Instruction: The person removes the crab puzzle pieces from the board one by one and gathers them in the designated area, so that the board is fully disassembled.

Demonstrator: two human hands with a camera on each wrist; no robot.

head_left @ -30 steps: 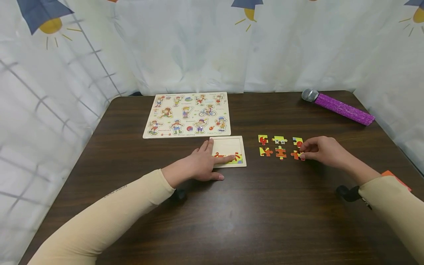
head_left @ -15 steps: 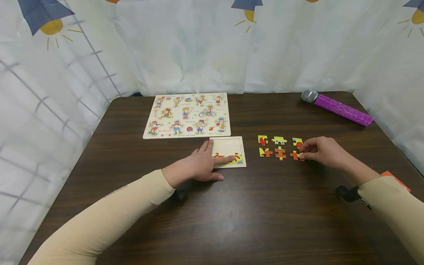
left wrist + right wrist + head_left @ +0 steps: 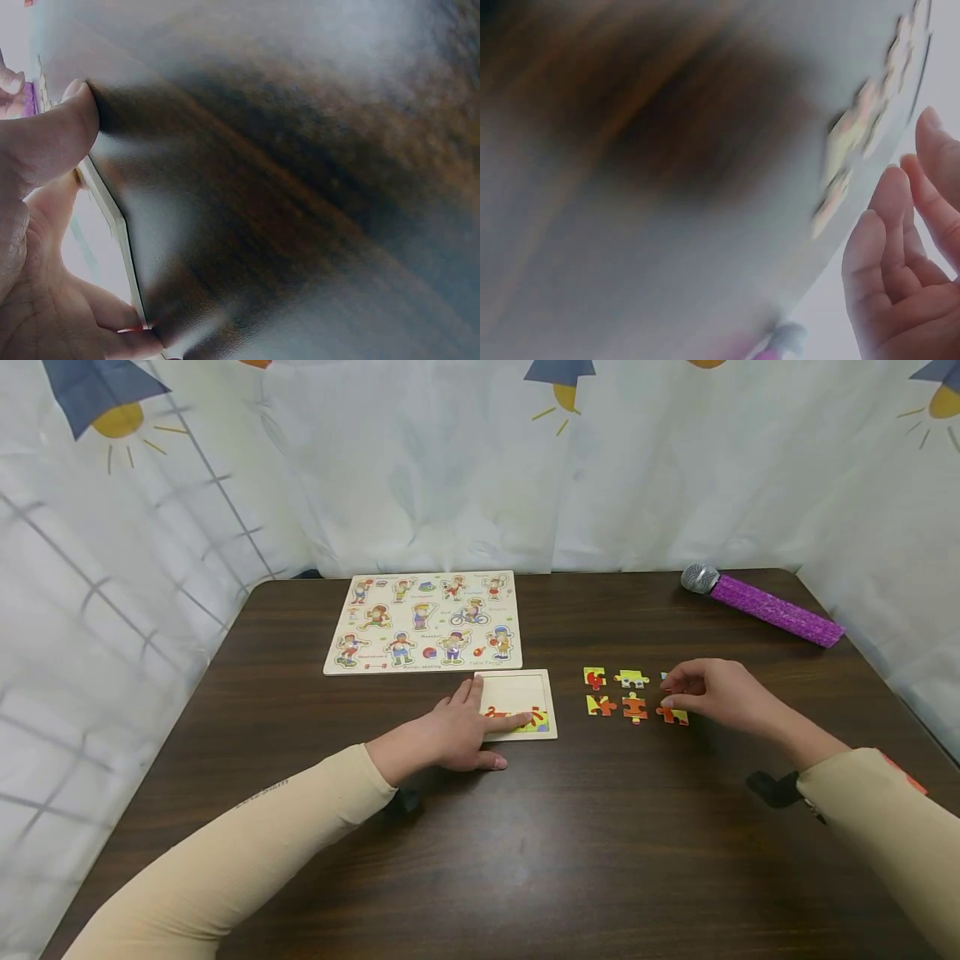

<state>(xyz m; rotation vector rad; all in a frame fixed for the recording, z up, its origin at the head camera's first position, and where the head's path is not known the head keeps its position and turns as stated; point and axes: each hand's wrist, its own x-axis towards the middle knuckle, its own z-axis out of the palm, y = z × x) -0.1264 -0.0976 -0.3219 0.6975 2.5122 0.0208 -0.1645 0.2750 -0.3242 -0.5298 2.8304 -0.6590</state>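
Observation:
My left hand lies with fingers spread over a small wooden puzzle tray. Its index finger rests across orange, red and yellow pieces in the tray's near part, and its thumb is on the table. To the right, several loose jigsaw pieces sit in two rows. My right hand is just over the right end of these rows, fingers loosely bent. It mostly covers the far right piece, while the near right piece shows below it. The right wrist view shows nothing between thumb and fingers.
Behind the tray lies a larger wooden board with sports figures. A purple microphone lies at the back right of the brown table. An orange item shows beside the right sleeve. White curtains surround the table.
My right hand has risen off the two right-hand pieces and shifted slightly left and away, now hiding most of the far one. My left hand stays on the tray.

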